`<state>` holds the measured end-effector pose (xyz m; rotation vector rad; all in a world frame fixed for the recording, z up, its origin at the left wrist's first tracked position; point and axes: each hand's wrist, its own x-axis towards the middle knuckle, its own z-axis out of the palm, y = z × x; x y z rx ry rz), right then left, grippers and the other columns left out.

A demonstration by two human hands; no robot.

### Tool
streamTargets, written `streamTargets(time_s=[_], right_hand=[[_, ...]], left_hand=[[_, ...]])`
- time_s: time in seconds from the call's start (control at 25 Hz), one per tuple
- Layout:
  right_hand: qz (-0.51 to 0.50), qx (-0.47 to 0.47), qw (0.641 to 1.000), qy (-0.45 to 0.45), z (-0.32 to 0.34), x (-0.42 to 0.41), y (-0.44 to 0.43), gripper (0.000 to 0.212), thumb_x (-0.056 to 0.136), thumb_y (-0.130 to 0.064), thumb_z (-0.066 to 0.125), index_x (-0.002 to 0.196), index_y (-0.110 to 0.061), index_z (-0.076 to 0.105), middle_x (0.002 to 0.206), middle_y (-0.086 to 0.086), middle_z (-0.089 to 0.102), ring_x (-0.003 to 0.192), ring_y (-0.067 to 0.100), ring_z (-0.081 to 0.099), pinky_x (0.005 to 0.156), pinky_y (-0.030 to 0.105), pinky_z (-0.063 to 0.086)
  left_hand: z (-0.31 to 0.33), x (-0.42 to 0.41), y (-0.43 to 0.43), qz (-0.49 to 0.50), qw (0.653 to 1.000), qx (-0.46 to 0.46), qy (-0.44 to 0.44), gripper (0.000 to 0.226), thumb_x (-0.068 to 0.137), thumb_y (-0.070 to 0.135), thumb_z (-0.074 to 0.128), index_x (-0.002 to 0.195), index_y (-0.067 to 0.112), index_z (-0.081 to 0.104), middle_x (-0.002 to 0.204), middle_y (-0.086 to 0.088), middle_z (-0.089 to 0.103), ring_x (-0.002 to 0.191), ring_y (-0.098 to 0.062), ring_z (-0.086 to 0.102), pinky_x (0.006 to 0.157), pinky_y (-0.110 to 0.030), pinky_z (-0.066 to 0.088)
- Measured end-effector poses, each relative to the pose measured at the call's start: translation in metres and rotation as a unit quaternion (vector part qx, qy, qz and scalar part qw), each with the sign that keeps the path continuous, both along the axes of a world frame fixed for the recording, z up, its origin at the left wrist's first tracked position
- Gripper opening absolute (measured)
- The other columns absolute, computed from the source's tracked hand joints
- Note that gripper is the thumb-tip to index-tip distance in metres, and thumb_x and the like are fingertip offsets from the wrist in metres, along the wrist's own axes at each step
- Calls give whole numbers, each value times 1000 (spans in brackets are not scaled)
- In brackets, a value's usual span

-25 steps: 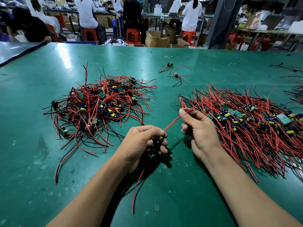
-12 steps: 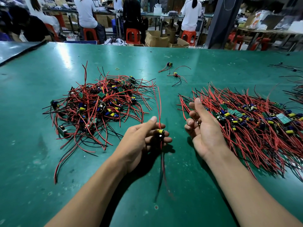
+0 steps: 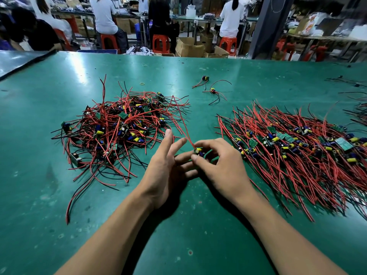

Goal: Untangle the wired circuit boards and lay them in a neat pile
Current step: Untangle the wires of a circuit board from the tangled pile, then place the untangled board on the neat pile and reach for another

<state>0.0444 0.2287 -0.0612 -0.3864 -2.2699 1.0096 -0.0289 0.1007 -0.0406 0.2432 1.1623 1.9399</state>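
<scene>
A tangled heap (image 3: 119, 132) of small circuit boards with red and black wires lies on the left of the green table. On the right, a combed pile (image 3: 297, 151) has its wires running roughly parallel. Between the two, my right hand (image 3: 220, 169) pinches one small board (image 3: 198, 151) with thumb and fingers; its red wire rises up and to the left. Beside it, my left hand (image 3: 166, 167) has its fingers spread straight, their tips near the board.
Two loose wired boards (image 3: 210, 88) lie further back on the green table (image 3: 59, 225). More wires (image 3: 357, 110) show at the right edge. People sit at benches on red stools behind the table, among cardboard boxes.
The board has passed from my left hand to my right. My left hand opened its fingers. My right hand moved left and closed on the board.
</scene>
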Motion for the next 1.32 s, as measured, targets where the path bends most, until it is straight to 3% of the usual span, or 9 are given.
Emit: streamTargets(time_s=[0.08,0.24,0.36,0.44,0.56,0.8,1.0,1.2,1.32], right_hand=[[-72,47,996,10,4,3,8,24,85,-21,76,109,-20,74,99,-3,65,85,8,61,80,19,47],[-286,154,944,-52,11,13,35,36,91,-33,67,125,-20,67,113,4,60,104,27,58,85,37,42],[-303,198,931,-53,12,16,34,39,86,-29,72,124,-17,67,114,7,59,108,31,54,90,42,40],[-182,234,954,-36,9,10,21,29,87,-24,72,114,-14,70,107,7,62,102,29,56,89,41,43],[-16,233,963,-133,-2,6,4,21,94,-35,64,103,-19,73,101,2,66,101,24,56,91,38,46],[-191,218,929,-230,7,12,25,41,97,-54,49,89,-20,71,92,2,63,87,30,62,65,34,41],[-190,211,935,-214,8,12,19,32,94,-49,56,90,-22,71,92,1,65,85,29,63,64,33,40],[14,105,989,-99,-3,0,1,15,90,-31,69,97,-19,75,98,-4,68,93,14,63,90,33,49],[-4,106,989,-103,-13,-5,3,19,87,-28,73,103,-18,75,102,-2,67,100,16,61,95,32,46]], left_hand=[[-2,0,2,7,1000,-14,5,68,88,63,40,137,17,48,122,-21,66,113,-34,65,98,-48,51],[-4,0,4,39,999,-34,9,52,95,49,46,116,3,60,103,-21,70,82,-30,70,72,-39,60],[-9,3,4,93,990,-63,84,24,94,29,61,100,7,67,80,-12,71,65,-25,65,59,-33,55],[-15,1,1,170,955,-125,208,6,92,14,65,96,14,69,75,-5,70,63,-20,63,59,-31,53],[-21,-7,-3,237,896,-215,310,17,88,11,65,101,21,70,96,-7,72,76,-22,68,80,-39,57],[-18,-20,-2,132,775,-367,498,28,88,21,65,115,16,70,112,-5,69,102,-21,63,98,-26,45],[-21,-16,2,128,693,-414,576,21,93,27,57,107,21,71,110,2,60,100,-24,59,85,-35,49],[-20,-17,-2,161,708,-386,569,18,85,22,62,97,21,76,100,1,73,96,-23,65,83,-35,52],[-19,-16,-3,195,751,-368,512,14,77,23,63,82,21,76,84,4,74,85,-18,67,81,-33,53]])
